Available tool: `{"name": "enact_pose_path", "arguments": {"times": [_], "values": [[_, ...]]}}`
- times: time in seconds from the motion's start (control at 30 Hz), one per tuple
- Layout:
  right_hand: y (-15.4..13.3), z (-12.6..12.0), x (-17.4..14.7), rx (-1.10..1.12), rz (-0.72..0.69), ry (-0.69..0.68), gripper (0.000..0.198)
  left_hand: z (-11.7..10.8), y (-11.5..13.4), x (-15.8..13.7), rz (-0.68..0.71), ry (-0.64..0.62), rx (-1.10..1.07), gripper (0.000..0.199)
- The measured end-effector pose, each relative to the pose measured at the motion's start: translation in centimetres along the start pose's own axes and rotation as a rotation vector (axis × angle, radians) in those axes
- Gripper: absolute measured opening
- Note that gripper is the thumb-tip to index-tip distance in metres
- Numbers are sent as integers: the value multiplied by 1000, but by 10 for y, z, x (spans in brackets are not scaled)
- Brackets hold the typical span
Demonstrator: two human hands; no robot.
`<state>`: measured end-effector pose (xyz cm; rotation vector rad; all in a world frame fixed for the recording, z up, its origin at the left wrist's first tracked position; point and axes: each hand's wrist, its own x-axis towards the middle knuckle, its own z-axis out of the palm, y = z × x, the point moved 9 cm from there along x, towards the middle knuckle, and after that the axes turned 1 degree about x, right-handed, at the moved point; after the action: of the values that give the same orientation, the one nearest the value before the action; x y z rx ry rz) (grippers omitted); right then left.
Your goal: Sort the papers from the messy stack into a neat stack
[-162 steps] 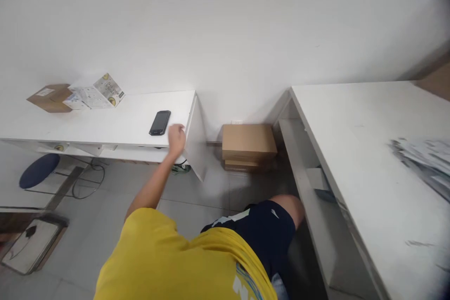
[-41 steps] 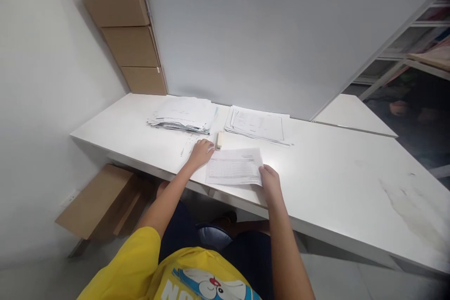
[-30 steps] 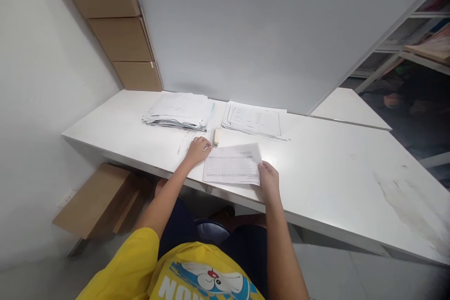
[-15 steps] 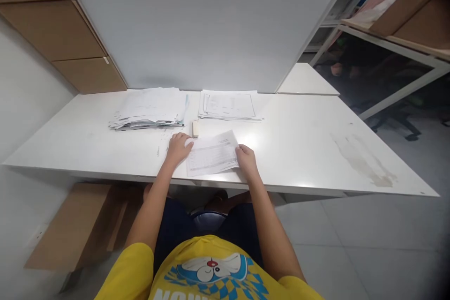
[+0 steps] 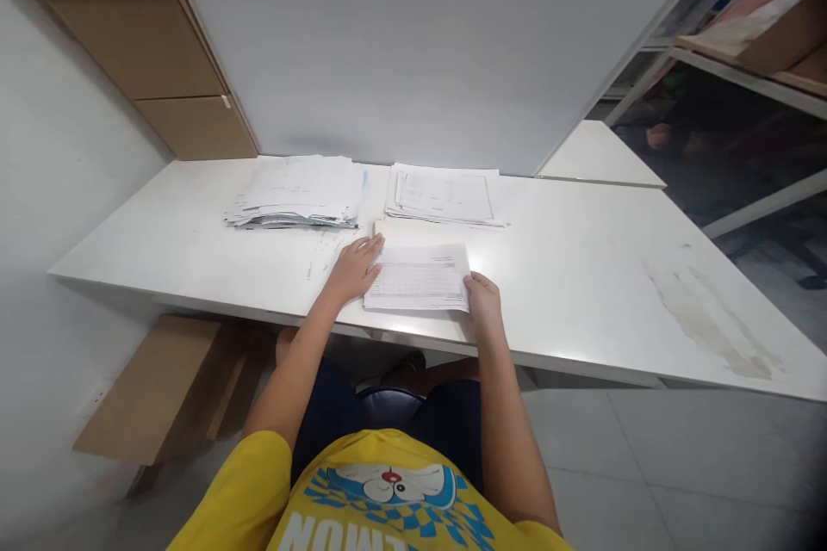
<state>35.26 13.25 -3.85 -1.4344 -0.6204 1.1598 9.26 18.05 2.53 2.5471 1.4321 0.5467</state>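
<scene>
A printed sheet of paper [image 5: 423, 280] with a table on it lies on the white desk in front of me. My right hand [image 5: 484, 303] pinches its right edge, thumb on top. At the left edge is my left hand [image 5: 354, 269], fingers stretched out and thumb beside the paper. Those fingertips reach a small cream-coloured block [image 5: 379, 227] just behind the sheet and partly cover it; what the block is I cannot make out.
A thick, uneven stack of papers [image 5: 301, 189] sits at the back left, and a thinner stack [image 5: 445, 194] beside it. Behind them rises a grey panel [image 5: 413, 43]. Cardboard boxes [image 5: 139, 47] are piled at the left. A brownish smear [image 5: 711, 318] marks the desk [image 5: 581, 275].
The sheet has been turned straighter and lies flatter. My left fingers have stretched forward onto the cream-coloured block. The camera view has shifted left.
</scene>
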Motion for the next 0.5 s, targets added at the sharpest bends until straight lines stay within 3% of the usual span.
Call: {"name": "enact_pose_path", "arguments": {"times": [0.33, 0.5], "values": [[-9, 5, -9, -188, -80, 21, 17, 1, -12, 3, -122, 15, 13, 53], [-6, 3, -10, -276, -101, 36, 19, 6, -13, 8, -95, 7, 42, 57]]}}
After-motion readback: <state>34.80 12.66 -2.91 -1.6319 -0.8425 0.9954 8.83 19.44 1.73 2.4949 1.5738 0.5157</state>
